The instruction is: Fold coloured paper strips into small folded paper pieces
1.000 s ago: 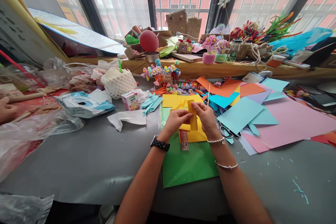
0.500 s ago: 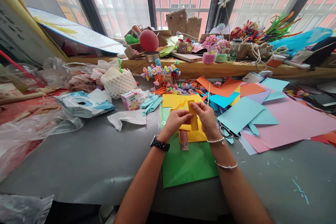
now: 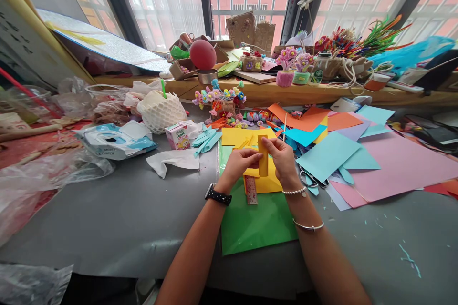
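A narrow yellow paper strip (image 3: 263,167) is held by both hands above the green sheets (image 3: 259,226) at the middle of the tabletop (image 3: 143,219). Its long axis is set nearly upright in the view, with one short end pointed up toward the window side and the other pointed down toward the person; its broad face is turned to the camera. Whether its lower end touches the yellow paper (image 3: 271,184) beneath cannot be told.

The strip's left edge is gripped about halfway down by the left hand (image 3: 241,164), with thumb and forefinger brought together and the other fingers curled. Near its upper right part, the strip is pinched by the right hand (image 3: 282,157), with the thumb laid on the face; the fingertips behind are hidden. Both forearms are stretched forward and angled inward, so that the hands are brought close together. A dark watch band (image 3: 219,196) is worn on the left wrist.

Below the strip, a patterned strip (image 3: 251,191) is laid lengthwise, partly on the green sheets. To the right, scissors (image 3: 309,180) are partly covered by light blue paper (image 3: 327,157).
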The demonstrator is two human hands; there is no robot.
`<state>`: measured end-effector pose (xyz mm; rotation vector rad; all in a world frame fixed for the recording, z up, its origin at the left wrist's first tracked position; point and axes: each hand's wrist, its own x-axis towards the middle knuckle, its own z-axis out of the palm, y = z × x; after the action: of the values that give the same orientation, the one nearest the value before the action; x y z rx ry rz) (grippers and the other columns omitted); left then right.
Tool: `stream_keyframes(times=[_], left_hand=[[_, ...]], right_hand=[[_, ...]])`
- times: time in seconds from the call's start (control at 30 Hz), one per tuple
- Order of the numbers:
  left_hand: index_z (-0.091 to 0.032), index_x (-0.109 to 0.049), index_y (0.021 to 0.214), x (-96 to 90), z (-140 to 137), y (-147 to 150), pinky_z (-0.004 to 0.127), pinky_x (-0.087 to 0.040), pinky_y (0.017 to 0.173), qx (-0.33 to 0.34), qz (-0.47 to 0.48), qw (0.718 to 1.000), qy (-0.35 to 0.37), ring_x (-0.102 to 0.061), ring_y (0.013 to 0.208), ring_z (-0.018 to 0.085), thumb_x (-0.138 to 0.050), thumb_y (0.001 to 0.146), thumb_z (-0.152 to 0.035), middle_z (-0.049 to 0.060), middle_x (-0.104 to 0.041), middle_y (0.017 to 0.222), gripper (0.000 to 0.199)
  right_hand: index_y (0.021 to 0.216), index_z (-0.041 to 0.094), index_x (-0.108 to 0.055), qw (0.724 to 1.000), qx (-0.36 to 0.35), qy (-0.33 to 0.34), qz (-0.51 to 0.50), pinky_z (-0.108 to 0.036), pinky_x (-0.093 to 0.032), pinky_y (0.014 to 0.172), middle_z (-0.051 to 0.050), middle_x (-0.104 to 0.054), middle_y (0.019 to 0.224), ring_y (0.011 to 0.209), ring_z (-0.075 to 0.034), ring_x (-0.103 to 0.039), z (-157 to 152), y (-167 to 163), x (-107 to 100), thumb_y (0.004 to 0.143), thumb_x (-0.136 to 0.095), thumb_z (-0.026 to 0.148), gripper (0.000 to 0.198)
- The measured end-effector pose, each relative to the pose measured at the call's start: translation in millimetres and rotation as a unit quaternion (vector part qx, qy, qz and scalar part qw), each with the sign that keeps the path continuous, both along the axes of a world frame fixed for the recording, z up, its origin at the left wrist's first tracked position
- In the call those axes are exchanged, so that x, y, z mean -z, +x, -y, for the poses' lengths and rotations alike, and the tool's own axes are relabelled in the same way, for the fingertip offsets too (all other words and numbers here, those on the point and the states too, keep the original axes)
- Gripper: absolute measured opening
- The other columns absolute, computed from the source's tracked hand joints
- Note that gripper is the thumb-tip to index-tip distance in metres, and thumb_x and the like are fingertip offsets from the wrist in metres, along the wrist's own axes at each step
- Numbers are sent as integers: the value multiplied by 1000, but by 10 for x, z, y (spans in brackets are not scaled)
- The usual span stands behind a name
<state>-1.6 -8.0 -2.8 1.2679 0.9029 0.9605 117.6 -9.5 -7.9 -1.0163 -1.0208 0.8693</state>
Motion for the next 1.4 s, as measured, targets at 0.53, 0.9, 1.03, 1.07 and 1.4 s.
stream_keyframes(times=[0.53, 0.9, 1.03, 1.07, 1.4], left_hand=[[-11, -65, 71, 38, -81, -71, 27, -50, 64, -138, 17, 990, 27, -59, 60, 12, -66, 56, -35, 4, -65, 67, 28], [-10, -66, 71, 73, -117, -74, 29, -51, 65, -156, 31, 987, 16, -60, 60, 14, -68, 54, -35, 4, -66, 65, 30], [-10, -66, 73, 75, -112, -69, 28, -51, 63, -153, 34, 988, 15, -60, 60, 13, -67, 55, -36, 4, -65, 65, 31], [-10, -66, 73, 74, -110, -68, 28, -51, 63, -152, 34, 988, 15, -60, 60, 13, -66, 56, -36, 4, -65, 66, 32], [-11, -66, 69, 75, -113, -71, 27, -50, 61, -151, 19, 988, 27, -58, 58, 12, -68, 53, -36, 3, -64, 62, 30]], right_hand=[[69, 15, -64, 993, -83, -60, 61, -26, -42, 63, -4, -63, 71, 67, -14, -54, -14, 43, 39, 58, -63, 42, 30], [65, 14, -64, 988, -77, -60, 118, -27, -41, 58, -6, -63, 67, 64, -16, -55, -23, 51, 67, 58, -63, 41, 29], [65, 14, -64, 989, -67, -60, 117, -27, -42, 58, -6, -64, 67, 64, -16, -56, -21, 47, 58, 58, -64, 41, 27], [65, 14, -64, 989, -67, -62, 116, -27, -42, 58, -6, -64, 67, 64, -16, -56, -20, 47, 58, 58, -64, 40, 27], [64, 13, -63, 988, -59, -74, 119, -26, -42, 56, -6, -64, 66, 62, -15, -56, -26, 40, 69, 58, -63, 40, 28]])
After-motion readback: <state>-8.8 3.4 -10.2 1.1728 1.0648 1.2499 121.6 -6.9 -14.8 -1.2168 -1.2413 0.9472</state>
